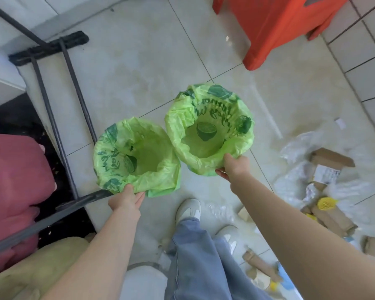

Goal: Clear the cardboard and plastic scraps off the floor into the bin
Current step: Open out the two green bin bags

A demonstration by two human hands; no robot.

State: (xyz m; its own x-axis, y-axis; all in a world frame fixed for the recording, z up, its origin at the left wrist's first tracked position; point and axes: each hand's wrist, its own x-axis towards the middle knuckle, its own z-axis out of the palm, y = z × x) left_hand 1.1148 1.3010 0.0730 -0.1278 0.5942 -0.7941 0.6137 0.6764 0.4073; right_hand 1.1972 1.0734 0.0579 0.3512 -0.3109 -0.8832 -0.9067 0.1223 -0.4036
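Two bins lined with green plastic bags are held above the tiled floor. My left hand (126, 199) grips the near rim of the left bin (108, 156). My right hand (234, 165) grips the near rim of the right bin (178, 126). Both liners look empty inside. Cardboard pieces (331, 158) and clear plastic scraps (294, 185) lie in a heap on the floor at the right. More cardboard (262, 265) lies near my feet, with a yellow foam net (324, 203) among the heap.
An orange plastic stool (275, 27) stands at the top right. A dark metal frame (59, 118) and a black broom head (50, 47) are at the left, beside a red cushion (15, 187). My feet in white shoes (188, 210) stand below the bins.
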